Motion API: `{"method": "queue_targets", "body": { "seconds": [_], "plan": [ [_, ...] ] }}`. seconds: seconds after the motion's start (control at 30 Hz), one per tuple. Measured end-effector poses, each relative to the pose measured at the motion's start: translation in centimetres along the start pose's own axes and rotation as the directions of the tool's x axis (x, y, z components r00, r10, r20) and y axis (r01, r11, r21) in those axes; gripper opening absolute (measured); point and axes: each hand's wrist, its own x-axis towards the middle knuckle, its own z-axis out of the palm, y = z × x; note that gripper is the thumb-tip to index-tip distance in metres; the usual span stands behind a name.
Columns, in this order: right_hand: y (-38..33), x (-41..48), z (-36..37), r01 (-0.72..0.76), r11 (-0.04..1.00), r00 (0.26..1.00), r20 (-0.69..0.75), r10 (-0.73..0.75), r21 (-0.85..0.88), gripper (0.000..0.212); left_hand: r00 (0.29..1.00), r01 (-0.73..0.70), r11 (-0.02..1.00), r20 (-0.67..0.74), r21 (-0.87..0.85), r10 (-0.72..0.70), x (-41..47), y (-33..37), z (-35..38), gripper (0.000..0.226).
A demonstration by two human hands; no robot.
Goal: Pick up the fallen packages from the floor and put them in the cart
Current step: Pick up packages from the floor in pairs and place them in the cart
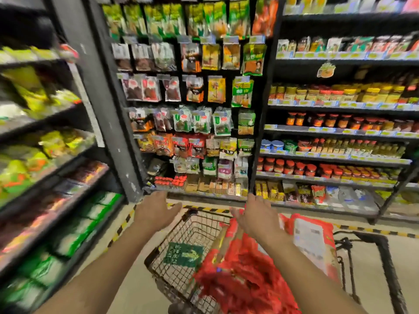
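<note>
A dark wire shopping cart (181,232) stands in front of me on the shop floor. Red packages (244,275) fill its near right side, blurred by motion, and a large red and white bag (313,241) leans at its right edge. A green package (183,254) lies low at the cart's left side. My left hand (156,211) hovers above the cart's far left corner, fingers spread, holding nothing. My right hand (254,214) is held above the red packages, also open and apart from them.
Shelves of green and yellow bags (45,155) line the left. A rack of hanging snack packets (192,109) and shelves of jars (328,123) face me. Yellow-black tape (204,208) marks the floor edge. A black frame (385,257) stands at the right of the cart.
</note>
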Motion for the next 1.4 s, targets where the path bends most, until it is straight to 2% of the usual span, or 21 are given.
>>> {"method": "queue_targets", "body": {
  "seconds": [0.13, 0.27, 0.37, 0.47, 0.53, 0.63, 0.73, 0.9, 1.0, 1.1, 1.2, 1.4],
  "plan": [
    [-10.4, -3.6, -1.0, 0.235, 0.971, 0.972, -0.013, -0.235, -0.05, 0.082, 0.99, 0.111, 0.994, -0.091, -0.005, -0.111, -6.9, -9.5, -4.8, 0.063],
    [-21.5, -9.2, -0.3, 0.456, 0.887, 0.89, 0.023, -0.455, -0.07, 0.086, 0.952, 0.265, 0.964, -0.156, -0.011, -0.264, -16.3, -19.3, -9.1, 0.078],
    [-30.3, -14.9, 0.9, 0.635, 0.769, 0.772, 0.046, -0.634, -0.073, 0.083, 0.882, 0.431, 0.902, -0.209, -0.007, -0.423, -25.1, -26.6, -11.5, 0.077],
    [-38.6, -22.4, 2.3, 0.791, 0.608, 0.611, 0.079, -0.787, -0.061, 0.086, 0.767, 0.606, 0.795, -0.239, -0.038, -0.596, -35.2, -33.2, -12.6, 0.071],
    [-43.2, -27.5, 2.9, 0.866, 0.499, 0.499, 0.096, -0.861, -0.024, 0.086, 0.665, 0.71, 0.7, -0.255, -0.072, -0.702, -42.0, -36.6, -13.1, 0.074],
    [-49.2, -35.1, 3.6, 0.949, 0.315, 0.311, 0.124, -0.942, 0.016, 0.088, 0.473, 0.832, 0.53, -0.291, -0.164, -0.832, -51.8, -40.2, -13.4, 0.082],
    [-54.0, -42.4, 3.9, 0.994, 0.105, 0.103, 0.124, -0.987, 0.009, 0.089, 0.276, 0.912, 0.35, -0.313, -0.214, -0.909, -60.6, -41.4, -13.9, 0.072],
    [-59.7, -54.8, 4.4, 0.971, -0.231, -0.237, 0.132, -0.962, 0.059, 0.089, -0.05, 0.947, 0.053, -0.307, -0.318, -0.95, -72.8, -40.4, -13.7, 0.046],
    [-61.8, -61.7, 4.9, 0.91, -0.406, -0.413, 0.098, -0.906, 0.077, 0.085, -0.225, 0.924, -0.119, -0.268, -0.362, -0.937, -78.4, -39.6, -13.2, 0.061],
    [-63.2, -67.8, 5.7, 0.834, -0.541, -0.55, 0.08, -0.831, 0.114, 0.078, -0.374, 0.889, -0.276, -0.23, -0.366, -0.899, -82.9, -39.0, -12.3, 0.078],
    [-64.6, -72.7, 6.9, 0.748, -0.642, -0.66, 0.081, -0.747, 0.17, 0.075, -0.509, 0.824, -0.41, -0.193, -0.392, -0.839, -85.9, -38.4, -11.8, 0.075],
    [-66.7, -80.9, 9.0, 0.541, -0.811, -0.84, 0.089, -0.536, 0.222, 0.079, -0.725, 0.65, -0.63, -0.1, -0.425, -0.681, -89.1, -36.4, -10.1, 0.078]
  ]
}}
